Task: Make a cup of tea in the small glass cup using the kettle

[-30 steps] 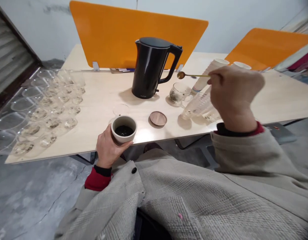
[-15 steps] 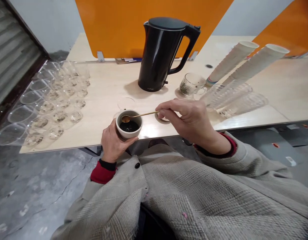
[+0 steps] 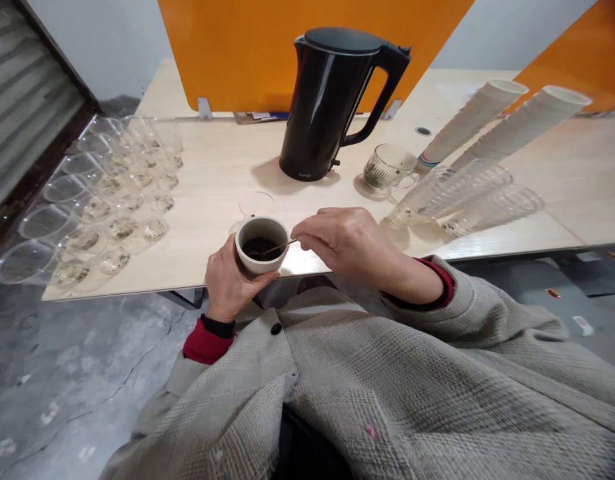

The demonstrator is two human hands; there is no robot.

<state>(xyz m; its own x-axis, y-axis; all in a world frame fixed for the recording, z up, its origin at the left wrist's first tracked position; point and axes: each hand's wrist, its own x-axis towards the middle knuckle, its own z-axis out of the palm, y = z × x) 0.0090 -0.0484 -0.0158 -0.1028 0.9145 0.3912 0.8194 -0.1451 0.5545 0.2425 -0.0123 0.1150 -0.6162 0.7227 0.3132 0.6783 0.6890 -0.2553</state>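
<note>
My left hand (image 3: 230,281) wraps around a small off-white ceramic cup (image 3: 262,244) holding dark contents, low over the table's front edge. My right hand (image 3: 350,245) pinches the thin handle of a gold spoon (image 3: 276,248) between its fingertips. The spoon's bowl sits down inside the cup, hidden in the dark contents. A round wooden coaster seen earlier is hidden under my right hand. Just behind the cup lies a clear round disc (image 3: 256,204) on the table.
A black electric kettle (image 3: 323,107) and a glass mug (image 3: 390,166) stand behind my hands. Stacked paper cups (image 3: 474,121) and plastic cups (image 3: 447,195) lie on their sides at right. Several rows of clear cups (image 3: 107,203) cover the table's left end. An orange divider (image 3: 267,53) rises behind.
My right hand has moved left and lowered the spoon from above the cup's rim into the cup. My left hand still holds the cup, and the view has shifted slightly.
</note>
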